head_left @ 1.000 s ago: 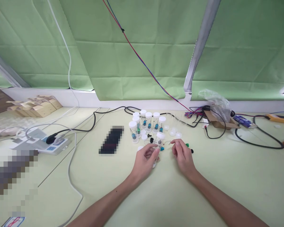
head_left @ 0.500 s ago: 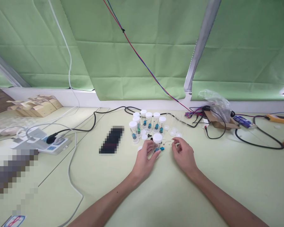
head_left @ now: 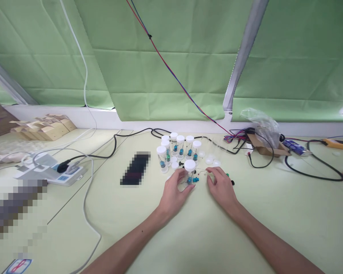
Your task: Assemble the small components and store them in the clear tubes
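My left hand (head_left: 173,192) is curled around a clear capped vial (head_left: 189,172), which stands upright with a blue piece inside it. Just right of that vial lies a small blue fitting (head_left: 196,179). My right hand (head_left: 221,186) rests low over the table, its fingers bent and the thumb apart from them. A thin bent wire (head_left: 201,170) lies at its fingertips; whether they touch it is unclear. Beside the right hand's far edge is a small black part (head_left: 232,182), with a green bit (head_left: 227,175) partly showing behind the knuckles.
Behind my left hand stand several white-capped vials (head_left: 180,147) with blue or green pieces. Clear uncapped tubes (head_left: 210,150) are right of them. A blurred dark rectangle (head_left: 135,168) and a power strip (head_left: 70,176) lie left. Cables and an open cardboard box (head_left: 267,150) are at right.
My right hand's fingers have shifted slightly left and extended toward the thin wire. The green bit and black part beside it show more now. My left hand keeps the vial in nearly the same place.
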Demonstrator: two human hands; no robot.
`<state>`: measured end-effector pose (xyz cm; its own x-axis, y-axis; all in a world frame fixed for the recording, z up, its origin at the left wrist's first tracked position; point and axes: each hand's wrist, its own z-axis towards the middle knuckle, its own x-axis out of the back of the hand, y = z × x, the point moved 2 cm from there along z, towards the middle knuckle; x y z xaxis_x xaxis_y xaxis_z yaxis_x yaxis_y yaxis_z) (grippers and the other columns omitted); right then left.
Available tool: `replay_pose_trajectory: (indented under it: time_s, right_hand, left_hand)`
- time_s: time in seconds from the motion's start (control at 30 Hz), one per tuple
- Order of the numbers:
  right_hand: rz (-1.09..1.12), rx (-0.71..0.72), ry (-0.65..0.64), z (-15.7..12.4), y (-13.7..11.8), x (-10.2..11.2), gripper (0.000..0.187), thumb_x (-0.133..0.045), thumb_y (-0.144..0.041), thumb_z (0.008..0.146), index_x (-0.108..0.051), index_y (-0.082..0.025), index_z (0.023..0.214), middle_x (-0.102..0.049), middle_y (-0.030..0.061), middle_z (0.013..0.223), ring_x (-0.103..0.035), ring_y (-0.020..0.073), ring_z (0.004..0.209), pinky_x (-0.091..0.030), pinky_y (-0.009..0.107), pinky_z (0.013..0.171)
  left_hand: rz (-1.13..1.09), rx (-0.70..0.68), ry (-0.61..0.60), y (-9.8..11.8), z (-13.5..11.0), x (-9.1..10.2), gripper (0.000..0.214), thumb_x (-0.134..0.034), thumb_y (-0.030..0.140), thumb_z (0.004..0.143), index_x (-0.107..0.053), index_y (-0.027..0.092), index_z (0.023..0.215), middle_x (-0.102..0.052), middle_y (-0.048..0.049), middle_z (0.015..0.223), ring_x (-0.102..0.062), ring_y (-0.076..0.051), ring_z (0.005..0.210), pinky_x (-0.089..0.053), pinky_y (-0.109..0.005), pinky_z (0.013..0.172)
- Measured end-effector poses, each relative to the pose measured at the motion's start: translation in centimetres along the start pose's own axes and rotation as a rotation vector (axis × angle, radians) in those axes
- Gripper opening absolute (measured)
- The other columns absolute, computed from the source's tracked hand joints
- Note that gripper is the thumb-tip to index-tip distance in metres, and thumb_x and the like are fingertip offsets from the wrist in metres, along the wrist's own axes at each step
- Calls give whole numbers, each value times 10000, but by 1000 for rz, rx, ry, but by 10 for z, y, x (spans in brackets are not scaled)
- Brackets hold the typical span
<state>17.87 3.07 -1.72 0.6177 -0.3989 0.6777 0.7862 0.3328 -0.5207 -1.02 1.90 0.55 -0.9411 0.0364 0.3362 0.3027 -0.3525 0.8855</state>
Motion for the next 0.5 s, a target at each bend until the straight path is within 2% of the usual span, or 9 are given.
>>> replay_pose_trajectory:
  time_s: [0.1,0.17,0.23,0.3,0.4,0.5]
  right_hand:
    - [-41,9,-11,1,-1,1,267,-446,-178,852,-611,-177,1063,-621,89,1032,-607,194,692,-479,336,690]
    - [-64,16,-18,1,-1,1,261,-448,-182,858,-608,-176,1064,-618,93,1035,-621,210,742,-480,335,682]
    - [-82,18,-29,2,-2,1,256,-450,-179,863,-605,-174,1067,-614,94,1038,-625,215,762,-482,333,671]
    - [-95,18,-52,2,-3,1,258,-449,-171,868,-601,-172,1076,-609,93,1049,-623,208,740,-484,333,663]
    - [-97,18,-78,1,-3,1,265,-440,-159,875,-600,-174,1086,-606,93,1062,-620,202,723,-486,333,658]
    - [-90,25,-95,0,-3,0,272,-430,-154,881,-597,-173,1094,-603,94,1066,-618,196,711,-487,333,649]
  left_hand:
    - [37,-48,26,9,0,3,534,-717,263,721,-482,224,1199,-605,-76,1188,-580,-218,1113,-465,-397,982]
    - [90,-107,59,15,-1,6,528,-711,275,720,-477,224,1190,-597,-71,1172,-585,-216,1085,-469,-390,967]
    - [129,-187,113,22,-1,11,465,-680,280,746,-484,217,1163,-587,-73,1154,-586,-212,1056,-474,-372,941]
    - [180,-227,190,25,-1,15,316,-607,271,811,-506,208,1104,-600,-69,1075,-596,-193,977,-482,-343,877]
    - [277,-207,273,24,2,21,129,-474,229,890,-533,204,1003,-610,-46,925,-588,-162,820,-469,-298,751]
    - [430,-150,243,18,6,23,125,-451,202,887,-545,215,968,-608,-25,879,-553,-147,691,-432,-283,656]
